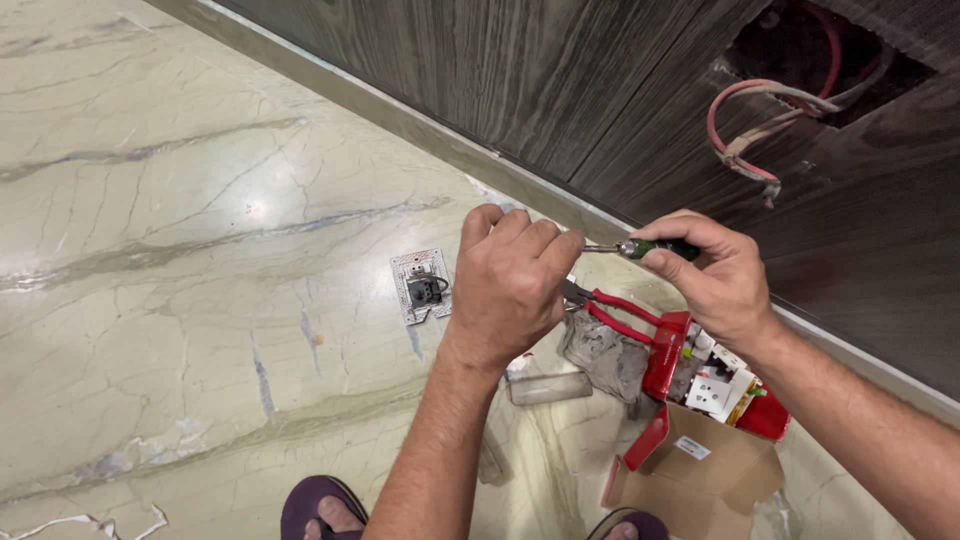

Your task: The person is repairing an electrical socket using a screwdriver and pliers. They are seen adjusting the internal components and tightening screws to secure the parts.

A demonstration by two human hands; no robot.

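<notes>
Two hands, right hand (715,275) grasping green screwdriver (645,248), left hand (510,280) clenched at its tip, contents hidden

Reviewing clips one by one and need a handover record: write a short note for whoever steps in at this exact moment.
Left hand: closed around a small part, hidden by the fingers.
Right hand: holds a green-handled screwdriver, tip at the left hand's part.
On the floor: white switch plate, red-handled pliers, red parts box.
Wall cutout: wires hang loose, nothing mounted.
Left: whatever goes in that opening.
</notes>
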